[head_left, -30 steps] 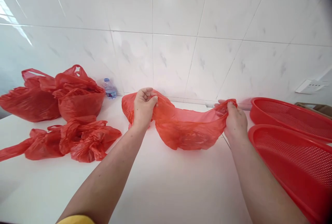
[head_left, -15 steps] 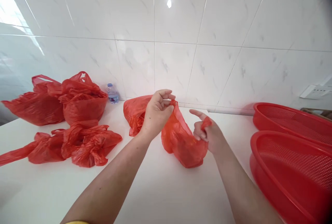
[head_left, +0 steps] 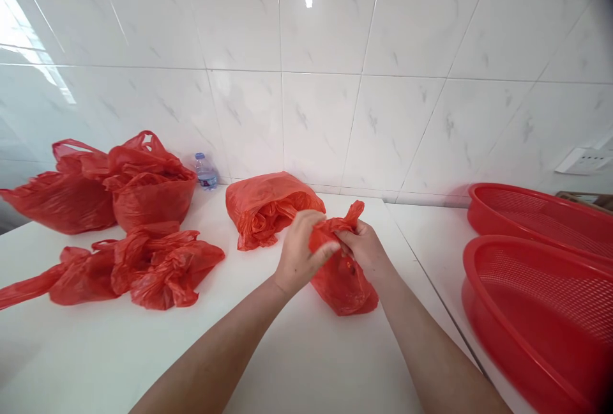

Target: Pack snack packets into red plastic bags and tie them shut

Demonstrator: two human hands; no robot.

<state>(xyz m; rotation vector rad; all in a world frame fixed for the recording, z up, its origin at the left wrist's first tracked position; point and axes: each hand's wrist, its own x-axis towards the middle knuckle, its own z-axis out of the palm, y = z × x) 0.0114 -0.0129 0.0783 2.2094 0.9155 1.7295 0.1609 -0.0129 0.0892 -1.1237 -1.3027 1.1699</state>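
A filled red plastic bag (head_left: pixel 347 286) rests on the white table in front of me, its neck gathered upward. My right hand (head_left: pixel 368 248) is closed on the bag's neck, pinching it between thumb and fingers, with a twisted handle end sticking up above. On the left side of the same neck, my left hand (head_left: pixel 301 251) curls round the plastic, thumb in front and fingers behind. Its fingertips are partly hidden by the bag. Dark and reddish contents show faintly through the thin film. Just behind my left hand lies a bundle of red plastic bags (head_left: pixel 272 200).
Two full red bags (head_left: pixel 153 197) stand at the back left, with knotted red bags (head_left: pixel 163 267) before them. A small water bottle (head_left: pixel 205 171) is by the tiled wall. Two red plastic baskets (head_left: pixel 483 248) occupy the right side, below a wall socket (head_left: pixel 584 160).
Both hands have come together at the bag's neck. My right hand's outstretched index finger has folded in to grip. My left hand has moved down from the handle it pinched.
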